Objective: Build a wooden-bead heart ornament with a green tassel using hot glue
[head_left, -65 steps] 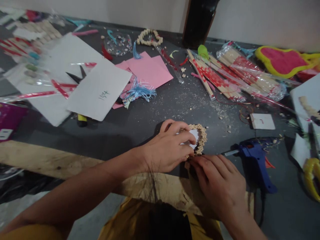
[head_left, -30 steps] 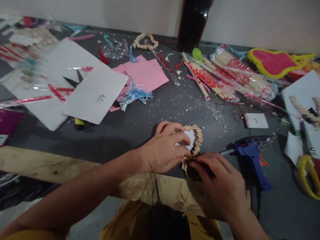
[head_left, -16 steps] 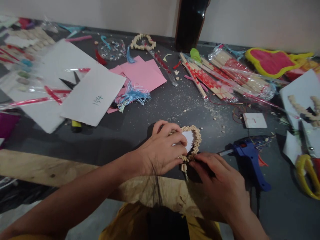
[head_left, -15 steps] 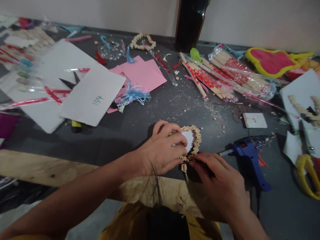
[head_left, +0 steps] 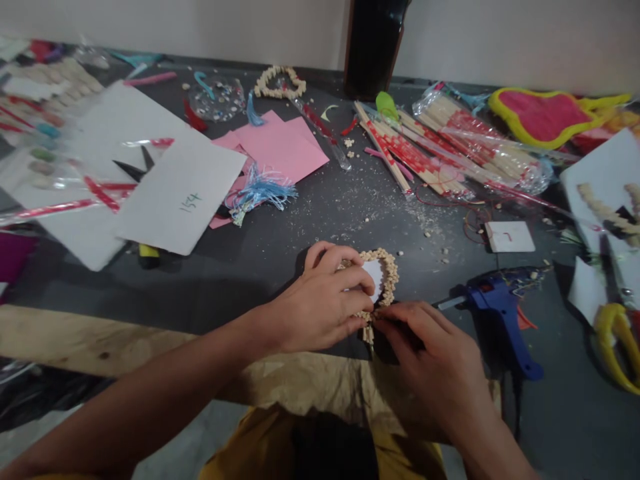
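Note:
A rounded craft piece (head_left: pixel 390 277) with a border of small pale beige pieces and a white middle lies near the table's front edge. My left hand (head_left: pixel 327 297) covers its left side, fingers curled over it and holding it down. With thumb and forefinger pinched at its lower right edge, my right hand (head_left: pixel 433 350) touches the border beside a short beige stub that hangs from the bottom. Whatever sits between those fingertips is too small to make out. A blue glue gun (head_left: pixel 505 320) lies right of my right hand.
White boards (head_left: pixel 185 193), pink paper (head_left: pixel 285 147) and a blue tassel (head_left: pixel 263 190) lie at the left and back. Wrapped sticks (head_left: pixel 480 143) are at the back right. Yellow-handled scissors (head_left: pixel 613 347) lie far right. Another beige ring (head_left: pixel 280 83) rests by the wall.
The view has shifted slightly. My right hand's fingertips have moved a little left and up along the lower edge of the piece. My left hand stays on it.

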A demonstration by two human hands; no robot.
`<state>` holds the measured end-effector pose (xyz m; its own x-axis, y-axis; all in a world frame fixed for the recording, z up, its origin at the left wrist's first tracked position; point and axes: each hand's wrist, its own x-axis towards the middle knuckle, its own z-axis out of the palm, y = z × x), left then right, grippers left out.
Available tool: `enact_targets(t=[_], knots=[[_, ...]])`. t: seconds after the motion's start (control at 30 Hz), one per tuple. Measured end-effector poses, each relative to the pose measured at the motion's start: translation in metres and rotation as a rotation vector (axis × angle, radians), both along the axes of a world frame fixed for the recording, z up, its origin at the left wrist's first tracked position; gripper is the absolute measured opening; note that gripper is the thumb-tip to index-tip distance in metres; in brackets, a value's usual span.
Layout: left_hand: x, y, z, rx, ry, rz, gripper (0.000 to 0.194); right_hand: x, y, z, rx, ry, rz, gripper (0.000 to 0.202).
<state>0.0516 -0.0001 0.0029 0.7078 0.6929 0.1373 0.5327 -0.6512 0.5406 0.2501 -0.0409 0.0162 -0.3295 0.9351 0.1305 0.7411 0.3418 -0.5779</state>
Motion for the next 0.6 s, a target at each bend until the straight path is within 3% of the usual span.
enact_targets(t=[0.23, 0.6], knots=[[0.0005, 0.0018, -0.0012, 0.034, -0.029, 0.005, 0.013, -0.0006, -0.0008, -0.0008, 0.008, -0.015, -0.016, 0.011], [0.0026, 0.0086, 0.0051, -0.057, 0.04, -0.125, 0.014, -0.0002, -0.0013, -0.0065, 0.023, -0.033, -0.039, 0.009]])
